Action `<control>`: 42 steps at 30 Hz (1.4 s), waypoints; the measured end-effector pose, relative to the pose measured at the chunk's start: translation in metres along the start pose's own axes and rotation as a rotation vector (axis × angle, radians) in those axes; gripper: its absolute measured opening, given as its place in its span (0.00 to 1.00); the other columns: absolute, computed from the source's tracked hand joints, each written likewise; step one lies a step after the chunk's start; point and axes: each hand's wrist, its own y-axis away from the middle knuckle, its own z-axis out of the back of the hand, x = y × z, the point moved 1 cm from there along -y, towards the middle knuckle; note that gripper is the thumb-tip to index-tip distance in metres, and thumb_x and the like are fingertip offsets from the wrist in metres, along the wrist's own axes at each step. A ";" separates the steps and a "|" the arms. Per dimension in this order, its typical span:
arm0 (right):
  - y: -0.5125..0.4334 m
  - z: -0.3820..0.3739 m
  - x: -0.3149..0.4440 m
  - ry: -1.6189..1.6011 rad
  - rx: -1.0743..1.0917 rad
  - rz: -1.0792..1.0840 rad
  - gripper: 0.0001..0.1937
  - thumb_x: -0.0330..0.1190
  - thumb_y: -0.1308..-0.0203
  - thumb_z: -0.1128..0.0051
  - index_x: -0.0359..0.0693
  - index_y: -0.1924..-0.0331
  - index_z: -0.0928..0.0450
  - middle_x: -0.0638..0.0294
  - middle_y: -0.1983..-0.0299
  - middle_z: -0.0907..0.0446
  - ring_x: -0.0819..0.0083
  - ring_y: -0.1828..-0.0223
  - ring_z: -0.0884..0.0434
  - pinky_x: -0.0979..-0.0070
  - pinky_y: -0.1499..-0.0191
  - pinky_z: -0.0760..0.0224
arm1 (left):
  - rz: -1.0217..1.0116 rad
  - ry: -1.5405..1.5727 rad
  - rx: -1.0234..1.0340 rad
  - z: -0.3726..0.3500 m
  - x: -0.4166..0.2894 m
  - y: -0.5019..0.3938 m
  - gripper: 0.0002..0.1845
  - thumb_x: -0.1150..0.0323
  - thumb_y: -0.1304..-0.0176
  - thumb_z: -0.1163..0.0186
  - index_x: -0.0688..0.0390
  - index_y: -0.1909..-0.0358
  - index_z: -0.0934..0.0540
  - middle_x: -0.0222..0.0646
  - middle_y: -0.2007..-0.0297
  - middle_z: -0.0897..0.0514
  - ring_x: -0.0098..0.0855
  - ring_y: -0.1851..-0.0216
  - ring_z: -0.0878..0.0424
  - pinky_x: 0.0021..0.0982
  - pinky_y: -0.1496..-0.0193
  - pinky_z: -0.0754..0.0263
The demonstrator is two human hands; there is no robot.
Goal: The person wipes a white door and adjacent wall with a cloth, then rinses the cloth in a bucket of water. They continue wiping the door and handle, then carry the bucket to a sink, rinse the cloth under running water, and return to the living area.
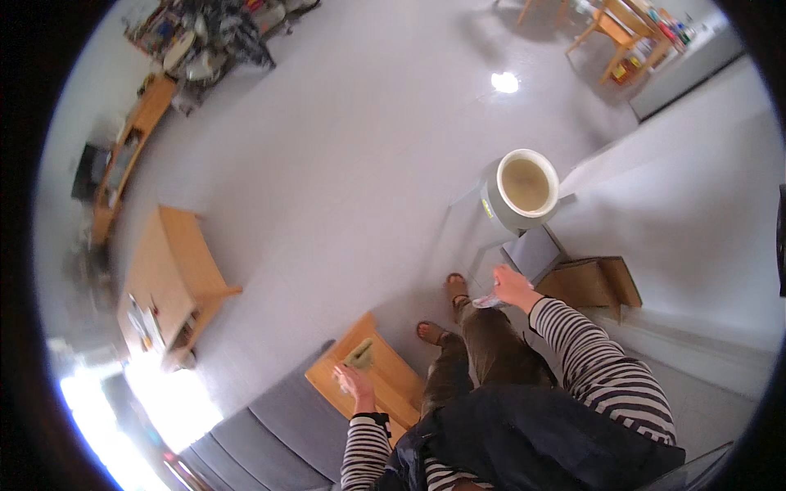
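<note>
My left hand (pixel 354 380) is closed around a yellowish-green cloth (pixel 359 356), above a wooden bench or small table (pixel 381 368). In my right hand (pixel 513 286), in front of my legs, is a whitish, partly see-through crumpled thing (pixel 486 301), perhaps plastic or a cloth; blur hides what it is. Beyond my right hand stands a grey bucket-like container (pixel 554 184) with a white rim, holding murky brownish liquid (pixel 525 184). Neither hand touches it.
A grey folding stool or step (pixel 533 253) and an open cardboard box (pixel 583 282) stand by the right wall. A grey sofa (pixel 295 417) is at lower left, a wooden table (pixel 159 270) at left. Chairs (pixel 620 30) stand at top right, a heap of things (pixel 209 43) at top left.
</note>
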 end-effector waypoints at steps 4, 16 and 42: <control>0.024 0.014 -0.037 -0.131 -0.094 -0.265 0.11 0.34 0.46 0.49 0.42 0.60 0.26 0.50 0.61 0.20 0.49 0.55 0.22 0.58 0.55 0.31 | -0.225 0.184 0.214 0.003 -0.054 -0.006 0.11 0.74 0.37 0.50 0.65 0.54 0.33 0.55 0.55 0.27 0.56 0.51 0.29 0.51 0.49 0.36; -0.083 0.031 -0.144 -0.574 -0.235 -0.402 0.14 0.39 0.42 0.51 0.40 0.61 0.19 0.50 0.56 0.18 0.47 0.55 0.20 0.57 0.51 0.27 | -0.364 0.011 0.615 -0.003 -0.225 -0.014 0.12 0.66 0.34 0.51 0.60 0.52 0.32 0.56 0.60 0.21 0.58 0.56 0.23 0.48 0.54 0.30; -0.168 0.042 -0.190 -1.287 -0.631 -0.936 0.17 0.34 0.56 0.41 0.26 0.67 0.19 0.46 0.74 0.18 0.57 0.71 0.16 0.62 0.65 0.26 | -0.548 -0.195 0.735 -0.032 -0.465 -0.049 0.15 0.61 0.32 0.48 0.62 0.54 0.29 0.50 0.61 0.19 0.46 0.57 0.20 0.39 0.54 0.27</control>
